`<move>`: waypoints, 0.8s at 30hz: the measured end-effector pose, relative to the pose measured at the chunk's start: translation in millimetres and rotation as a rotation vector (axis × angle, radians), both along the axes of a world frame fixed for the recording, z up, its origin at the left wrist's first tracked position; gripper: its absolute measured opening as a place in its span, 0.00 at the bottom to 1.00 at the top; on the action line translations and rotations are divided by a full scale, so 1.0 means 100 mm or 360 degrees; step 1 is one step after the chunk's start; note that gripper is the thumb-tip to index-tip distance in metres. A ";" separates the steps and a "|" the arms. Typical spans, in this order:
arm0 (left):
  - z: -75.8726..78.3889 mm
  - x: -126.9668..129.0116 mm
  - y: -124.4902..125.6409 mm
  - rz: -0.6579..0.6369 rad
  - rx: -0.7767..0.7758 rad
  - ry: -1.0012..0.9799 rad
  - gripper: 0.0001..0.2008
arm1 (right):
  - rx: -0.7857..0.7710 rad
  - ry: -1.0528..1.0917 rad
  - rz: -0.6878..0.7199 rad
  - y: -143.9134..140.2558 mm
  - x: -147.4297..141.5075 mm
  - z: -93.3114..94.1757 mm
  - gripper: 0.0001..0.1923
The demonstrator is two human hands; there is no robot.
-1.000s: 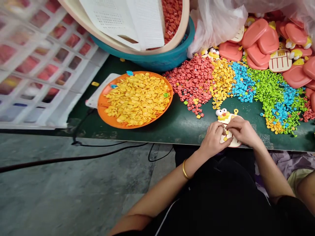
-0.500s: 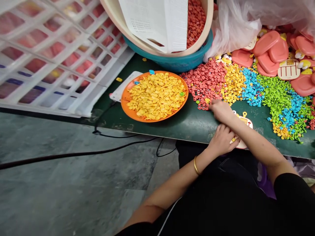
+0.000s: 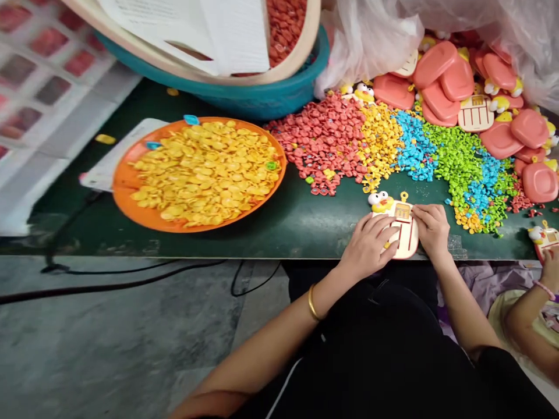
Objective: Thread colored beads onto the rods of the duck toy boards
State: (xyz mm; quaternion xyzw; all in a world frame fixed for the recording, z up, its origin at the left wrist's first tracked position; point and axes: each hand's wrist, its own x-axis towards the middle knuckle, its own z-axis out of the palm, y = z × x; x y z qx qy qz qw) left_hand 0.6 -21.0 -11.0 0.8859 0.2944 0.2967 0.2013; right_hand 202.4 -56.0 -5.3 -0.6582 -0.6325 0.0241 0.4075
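A cream toy panel [image 3: 407,238] with red slots, a yellow duck-like head with bulging white eyes and a small yellow loop on top lies at the table's front edge. My left hand [image 3: 365,244] grips its left side, fingers laid across the face. At the panel's upper right, my right hand [image 3: 432,231] has thumb and fingertips pinched together against the surface; whatever is between them is hidden. Just behind lie heaps of small plastic pieces: red [image 3: 325,137], yellow [image 3: 382,137], blue [image 3: 414,148] and green [image 3: 458,151].
An orange plate [image 3: 124,195] of yellow pieces stands at left on the green table [image 3: 314,224]. Behind it are a teal basin [image 3: 244,102] and a white crate [image 3: 87,105]. Coral toy bodies [image 3: 437,64] pile up back right. Another person's hand [image 3: 551,270] touches a similar panel.
My right hand has moved back from the red heap to the panel's upper right, uncrossing from my left arm. The view has shifted, bringing another person's arm in at right.
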 end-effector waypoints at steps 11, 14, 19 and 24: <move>-0.01 0.00 -0.18 0.0239 -0.0016 -0.0101 0.09 | -0.0228 -0.0057 0.0307 -0.22 -0.13 0.10 0.14; -0.04 -0.02 -0.26 0.0318 -0.0036 -0.0136 0.11 | -0.0233 0.0013 0.0517 -0.17 -0.25 0.13 0.15; -0.07 -0.04 -0.26 0.0337 -0.0039 -0.0049 0.17 | -0.0355 -0.0036 0.0459 0.66 -0.46 0.22 0.10; -0.04 -0.04 -0.22 0.0193 0.0010 0.0090 0.21 | -0.0722 -0.0397 0.0557 1.09 -0.43 0.34 0.10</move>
